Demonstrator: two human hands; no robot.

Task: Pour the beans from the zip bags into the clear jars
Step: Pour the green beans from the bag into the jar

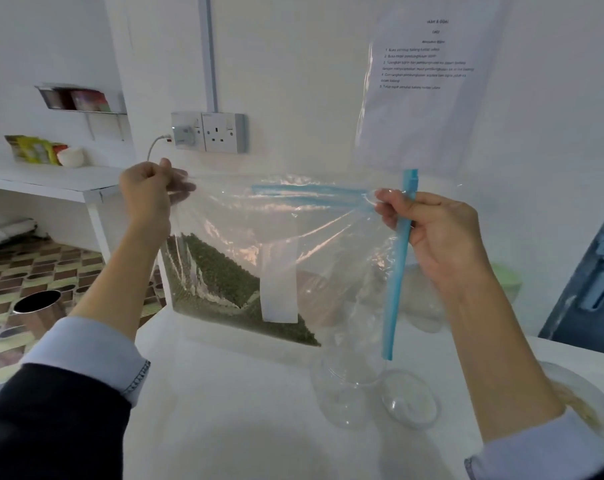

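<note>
**Bag held up and opened, pour not yet begun**

Nearest the camera, a clear jar [347, 382] stood open on the white worktop [224, 410], with what looked like its lid [409, 398] lying just beside it. Above it hung the zip bag [280, 251], held up by both hands. The right hand [439, 237] had its grip closed on the blue zip strip [396, 271], which hung down along the bag's right side. The left hand [148, 192] pinched the bag's upper left corner. The green beans [221, 282] lay heaped in the lower left of the bag, away from the mouth. The step appeared to be opening the bag. Next, the open corner would need lowering over the jar and the left side raising, so the beans slid across. Further back, a wall socket [210, 131] sat beneath a printed sheet [428, 64].
</note>
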